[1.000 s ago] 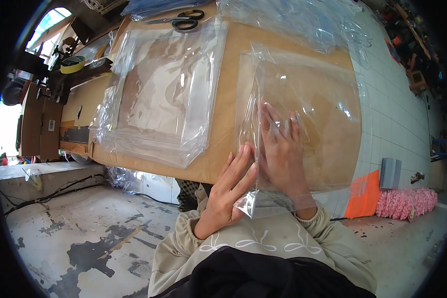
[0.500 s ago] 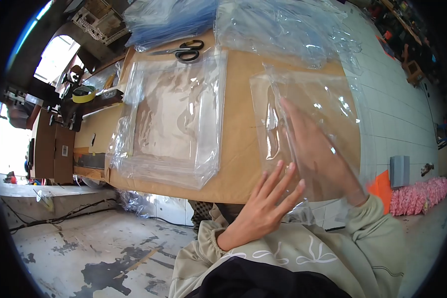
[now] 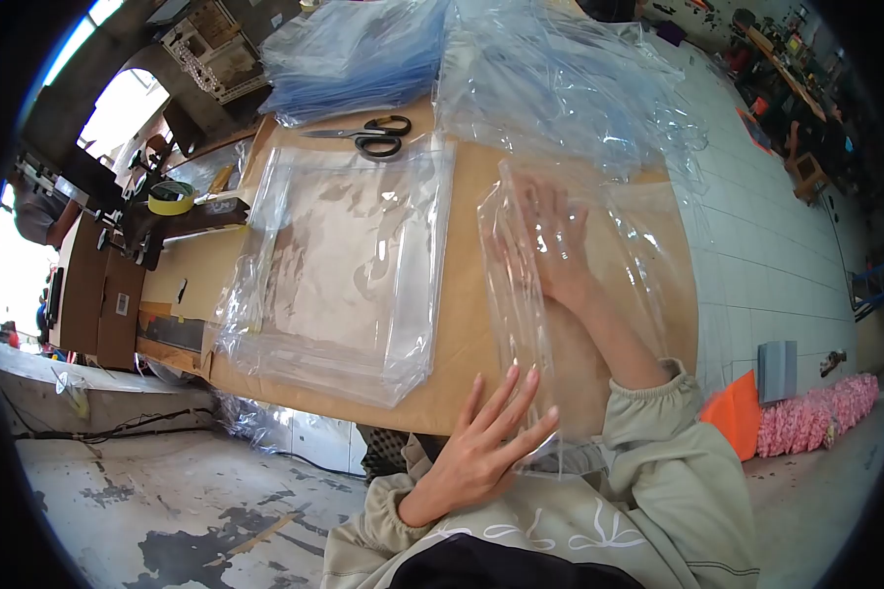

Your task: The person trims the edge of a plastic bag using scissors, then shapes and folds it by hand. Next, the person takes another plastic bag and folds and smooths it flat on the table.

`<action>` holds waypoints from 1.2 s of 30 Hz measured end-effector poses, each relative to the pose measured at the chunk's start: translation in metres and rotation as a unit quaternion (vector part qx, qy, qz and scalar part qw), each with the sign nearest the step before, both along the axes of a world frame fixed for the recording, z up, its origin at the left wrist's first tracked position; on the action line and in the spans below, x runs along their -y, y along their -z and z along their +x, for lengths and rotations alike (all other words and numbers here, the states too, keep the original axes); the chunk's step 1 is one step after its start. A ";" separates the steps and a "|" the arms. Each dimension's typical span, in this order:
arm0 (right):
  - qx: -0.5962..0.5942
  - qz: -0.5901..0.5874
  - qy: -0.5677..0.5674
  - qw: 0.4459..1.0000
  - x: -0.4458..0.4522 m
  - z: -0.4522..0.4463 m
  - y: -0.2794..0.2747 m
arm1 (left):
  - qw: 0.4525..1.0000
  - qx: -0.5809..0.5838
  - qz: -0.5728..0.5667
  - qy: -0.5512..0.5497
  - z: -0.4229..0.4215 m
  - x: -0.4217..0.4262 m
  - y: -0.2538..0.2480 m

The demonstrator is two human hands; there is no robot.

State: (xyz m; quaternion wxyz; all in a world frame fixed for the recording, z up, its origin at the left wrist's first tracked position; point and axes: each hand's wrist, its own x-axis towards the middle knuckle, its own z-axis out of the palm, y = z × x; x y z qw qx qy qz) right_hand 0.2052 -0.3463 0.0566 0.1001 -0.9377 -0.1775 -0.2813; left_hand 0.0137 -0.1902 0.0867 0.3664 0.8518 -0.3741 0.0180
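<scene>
A clear plastic bag [image 3: 619, 285] lies on the brown table [image 3: 469, 294], its left side folded into a long creased strip. My right hand [image 3: 555, 240] is seen through the clear plastic near the bag's far left corner, its fingers extended and pointing away from me. At the bag's near left corner, my left hand [image 3: 486, 442] rests with fingers spread, the fingertips touching the plastic. To the left lies a stack of clear plastic bags [image 3: 349, 265]. Black-handled scissors [image 3: 378, 135] lie just beyond that stack.
Bluish plastic sheets [image 3: 359, 59] and a loose heap of clear plastic [image 3: 550, 79] cover the table's far side. Yellow tape [image 3: 171, 198] sits on a dark stand at left. An orange sheet [image 3: 735, 417] and pink bundle [image 3: 820, 417] are at right.
My right hand has moved away from me, up along the bag's folded left side. My left hand has shifted slightly left and nearer to me. The view has tilted, showing more of the far side.
</scene>
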 end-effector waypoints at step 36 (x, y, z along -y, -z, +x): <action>-0.004 0.022 -0.119 0.993 0.003 0.000 0.013 | 0.917 -0.173 -0.303 -0.193 0.105 0.051 0.007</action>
